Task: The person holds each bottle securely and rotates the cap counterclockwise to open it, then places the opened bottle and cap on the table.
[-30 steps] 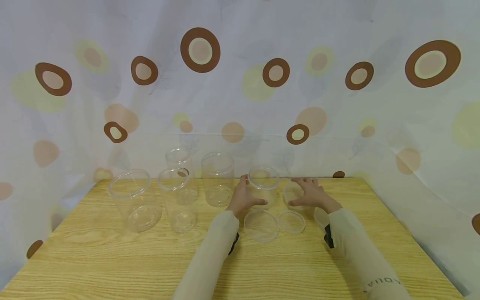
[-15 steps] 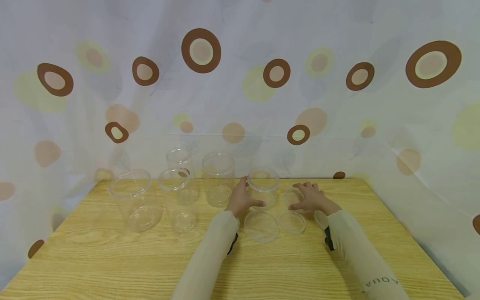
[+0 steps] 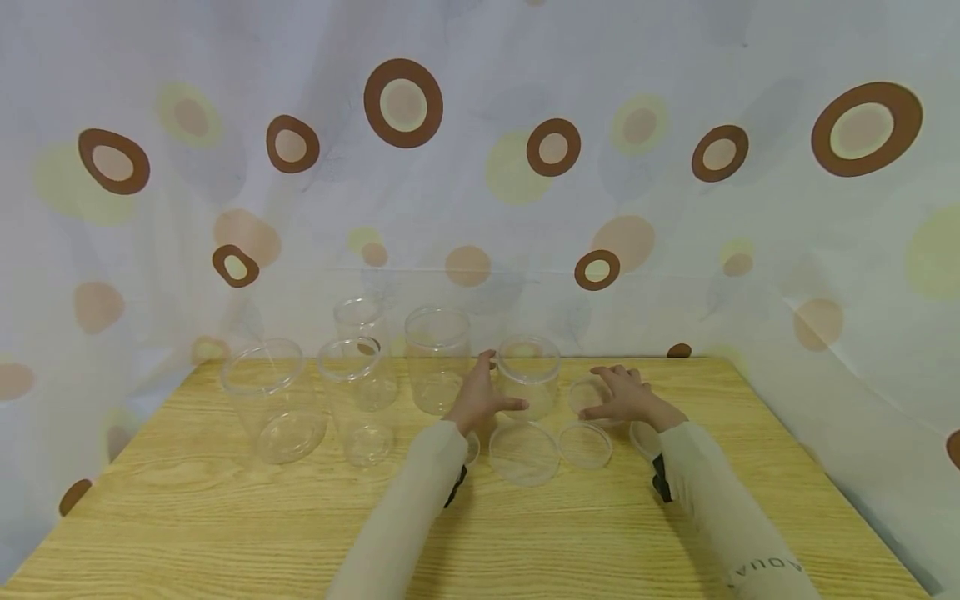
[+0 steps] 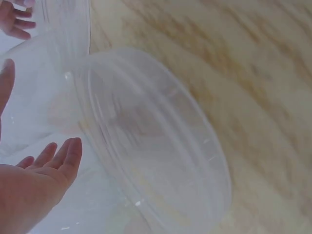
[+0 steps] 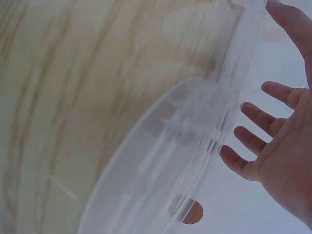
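Observation:
My left hand (image 3: 480, 396) is beside the left side of a short clear plastic jar (image 3: 529, 380), thumb pointing right in front of it. Its fingers look straight in the left wrist view, where a clear round lid (image 4: 161, 146) fills the middle. My right hand (image 3: 626, 396) hovers around a clear round lid (image 3: 584, 398) right of that jar, fingers spread and holding nothing visible. In the right wrist view those fingers (image 5: 256, 117) stand apart near a clear lid (image 5: 146, 165). Transparency makes contact hard to tell.
Several clear jars stand on the left, including a wide one (image 3: 273, 400), a narrow one (image 3: 356, 408) and a tall one (image 3: 438, 358). More lids lie in front: a large one (image 3: 523, 454), a smaller one (image 3: 585, 447). A patterned curtain (image 3: 480, 208) hangs behind the wooden table (image 3: 225, 533).
My left hand has shifted slightly left, away from the short jar, uncovering part of a lid by the wrist. My right hand has edged slightly right. The jars and lids stay in place.

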Action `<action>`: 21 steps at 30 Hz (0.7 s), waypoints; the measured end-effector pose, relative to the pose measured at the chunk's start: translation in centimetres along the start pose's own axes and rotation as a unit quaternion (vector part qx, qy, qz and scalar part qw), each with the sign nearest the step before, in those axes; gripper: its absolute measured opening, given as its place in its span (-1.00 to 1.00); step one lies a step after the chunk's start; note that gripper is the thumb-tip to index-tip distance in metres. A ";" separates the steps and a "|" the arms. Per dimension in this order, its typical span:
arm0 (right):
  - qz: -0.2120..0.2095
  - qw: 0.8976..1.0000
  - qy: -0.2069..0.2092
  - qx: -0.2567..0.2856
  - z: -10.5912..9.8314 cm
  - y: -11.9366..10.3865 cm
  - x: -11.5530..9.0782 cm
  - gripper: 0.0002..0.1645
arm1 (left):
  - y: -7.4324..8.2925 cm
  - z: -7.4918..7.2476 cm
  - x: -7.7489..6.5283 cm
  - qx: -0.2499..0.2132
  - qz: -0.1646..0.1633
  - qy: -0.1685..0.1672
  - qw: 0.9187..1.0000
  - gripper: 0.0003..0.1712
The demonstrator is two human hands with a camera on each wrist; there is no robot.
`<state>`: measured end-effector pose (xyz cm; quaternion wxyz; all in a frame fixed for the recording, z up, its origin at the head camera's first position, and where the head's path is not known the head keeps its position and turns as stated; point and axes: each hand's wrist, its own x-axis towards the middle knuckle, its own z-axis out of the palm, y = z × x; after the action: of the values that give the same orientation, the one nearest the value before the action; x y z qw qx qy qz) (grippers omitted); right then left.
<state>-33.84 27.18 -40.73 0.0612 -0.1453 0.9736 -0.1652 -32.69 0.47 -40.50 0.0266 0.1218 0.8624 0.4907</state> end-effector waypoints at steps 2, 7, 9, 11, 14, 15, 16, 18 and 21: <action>-0.001 1.000 0.002 0.003 -0.1 0.1 0.0 0.08 | 0.0 -0.4 -0.1 0.004 0.009 -0.004 1.000 0.15; -0.012 1.000 0.026 0.011 -0.5 0.3 -0.1 0.09 | 0.4 -1.3 -0.4 0.007 0.026 -0.023 0.999 0.15; -0.022 0.999 0.039 0.017 -0.8 0.4 -0.3 0.09 | 0.8 -1.6 -0.5 0.007 0.034 -0.029 0.999 0.14; -0.032 0.998 0.051 0.025 -1.2 0.2 -0.6 0.07 | 1.2 -1.9 -0.7 0.016 0.047 -0.030 0.998 0.14; -0.043 0.996 0.071 0.031 -1.9 -0.2 -1.2 0.03 | 1.8 -2.3 -1.0 0.036 0.066 -0.030 0.997 0.12; -0.048 0.995 0.078 0.032 -2.1 -0.3 -1.4 0.02 | 2.0 -2.5 -1.1 0.043 0.073 -0.029 0.996 0.11; -0.051 0.994 0.085 0.035 -2.4 -0.5 -1.6 0.00 | 2.2 -2.7 -1.3 0.048 0.079 -0.030 0.995 0.09; -0.058 0.993 0.096 0.045 -2.8 -0.7 -1.9 -0.04 | 2.8 -3.2 -1.6 0.052 0.088 -0.035 0.994 0.05; -0.074 0.990 0.108 0.061 -3.3 -1.0 -2.2 -0.09 | 3.7 -4.1 -2.3 0.066 0.104 -0.041 0.992 -0.01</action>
<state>-32.04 28.00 -37.10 -0.0477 -0.1941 0.9493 -0.2427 -30.48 -1.70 -35.43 0.0025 0.2324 0.8735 0.4277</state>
